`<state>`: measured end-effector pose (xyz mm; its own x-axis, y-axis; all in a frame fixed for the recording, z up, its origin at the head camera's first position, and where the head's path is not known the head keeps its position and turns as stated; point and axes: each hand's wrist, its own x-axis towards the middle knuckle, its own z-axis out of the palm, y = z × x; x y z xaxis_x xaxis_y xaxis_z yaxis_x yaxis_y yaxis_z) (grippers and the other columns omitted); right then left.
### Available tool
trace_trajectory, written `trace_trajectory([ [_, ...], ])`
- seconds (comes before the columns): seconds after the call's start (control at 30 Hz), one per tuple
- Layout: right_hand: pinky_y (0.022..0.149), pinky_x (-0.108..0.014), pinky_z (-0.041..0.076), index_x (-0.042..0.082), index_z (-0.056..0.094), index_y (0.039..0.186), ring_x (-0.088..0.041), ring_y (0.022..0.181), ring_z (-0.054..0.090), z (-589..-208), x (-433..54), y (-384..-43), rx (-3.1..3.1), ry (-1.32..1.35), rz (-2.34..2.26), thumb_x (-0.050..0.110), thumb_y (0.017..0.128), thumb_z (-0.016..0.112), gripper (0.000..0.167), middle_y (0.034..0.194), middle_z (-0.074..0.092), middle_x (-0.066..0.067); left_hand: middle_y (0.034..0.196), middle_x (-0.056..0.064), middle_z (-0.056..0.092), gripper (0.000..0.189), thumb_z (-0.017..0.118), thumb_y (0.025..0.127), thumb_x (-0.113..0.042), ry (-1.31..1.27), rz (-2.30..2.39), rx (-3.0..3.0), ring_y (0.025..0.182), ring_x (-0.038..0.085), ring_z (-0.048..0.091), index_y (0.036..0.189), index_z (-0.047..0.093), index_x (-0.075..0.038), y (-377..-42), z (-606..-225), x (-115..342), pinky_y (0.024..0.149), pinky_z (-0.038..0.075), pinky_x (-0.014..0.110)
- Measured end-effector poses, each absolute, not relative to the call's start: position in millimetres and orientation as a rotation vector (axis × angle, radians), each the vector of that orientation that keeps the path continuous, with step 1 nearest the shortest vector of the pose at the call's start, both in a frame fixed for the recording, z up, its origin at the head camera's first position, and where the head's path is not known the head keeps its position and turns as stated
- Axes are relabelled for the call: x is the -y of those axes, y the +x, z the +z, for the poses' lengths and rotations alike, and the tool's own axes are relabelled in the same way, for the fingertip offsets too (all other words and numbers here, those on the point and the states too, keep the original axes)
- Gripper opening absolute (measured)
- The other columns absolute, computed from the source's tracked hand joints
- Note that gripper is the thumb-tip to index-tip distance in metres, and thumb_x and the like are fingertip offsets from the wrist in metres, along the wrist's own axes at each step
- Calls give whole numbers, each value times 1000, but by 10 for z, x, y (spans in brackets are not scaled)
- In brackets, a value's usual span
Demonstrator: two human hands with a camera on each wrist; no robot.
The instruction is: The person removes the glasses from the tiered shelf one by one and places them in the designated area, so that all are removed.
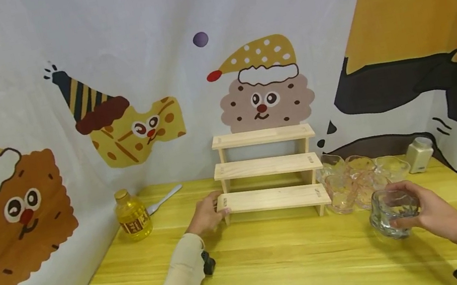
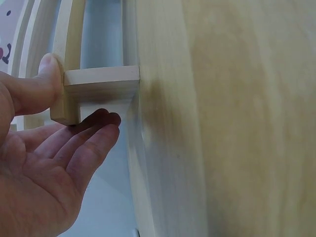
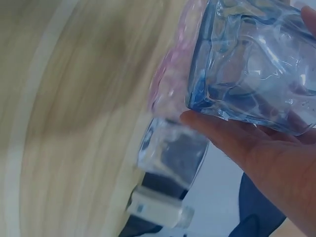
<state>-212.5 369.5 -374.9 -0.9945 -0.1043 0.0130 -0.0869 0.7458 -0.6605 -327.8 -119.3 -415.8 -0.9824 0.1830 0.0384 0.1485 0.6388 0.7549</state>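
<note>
A three-tier wooden shelf stand (image 1: 272, 199) stands at the back middle of the table. My left hand (image 1: 206, 215) grips the left end of its lowest board. In the left wrist view the thumb (image 2: 48, 81) presses on top of the board, with the other fingers (image 2: 94, 148) beneath. My right hand (image 1: 438, 218) holds a clear, faintly blue wavy glass cup (image 1: 384, 217) above the table, to the right of the stand. Up close in the right wrist view, the glass cup (image 3: 247, 64) is tilted sideways across the picture, and my fingers lie along its side.
Several clear and pinkish glasses (image 1: 341, 194) are grouped right of the stand. Beyond them is a small white-capped jar (image 1: 419, 155). At the left stand a yellow bottle (image 1: 133, 216) and a pale fork-like utensil (image 1: 165, 198). A patterned cloth (image 1: 138, 36) hangs behind.
</note>
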Motion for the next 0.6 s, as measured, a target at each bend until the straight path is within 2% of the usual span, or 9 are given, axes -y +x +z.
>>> trace_trajectory([
  [0.17,77,-42,61,-7,31,147,-44,117,61,-3753,-3877,-2177,-2911,-98,-1081,27,83,82,89,139,52,-36,143,23,57,63,70,95,-15,279,1289,-2810,130,37,58,151,43,-6,-3287,-4154,1198,102,55,46],
  [0.33,76,-36,59,-11,27,147,-45,115,61,-3775,-4049,-2247,-2909,-31,-1061,30,86,80,90,138,50,-38,143,24,57,63,70,94,-14,274,1280,-2816,131,38,57,151,43,-4,-3284,-4164,1201,102,55,46],
  [0.6,77,-49,59,-17,20,146,-61,120,49,-3812,-4328,-2415,-2935,54,-1039,31,88,78,96,138,40,-46,143,24,57,63,70,95,-14,276,1293,-2811,132,38,57,151,43,-5,-3285,-4166,1195,103,55,47],
])
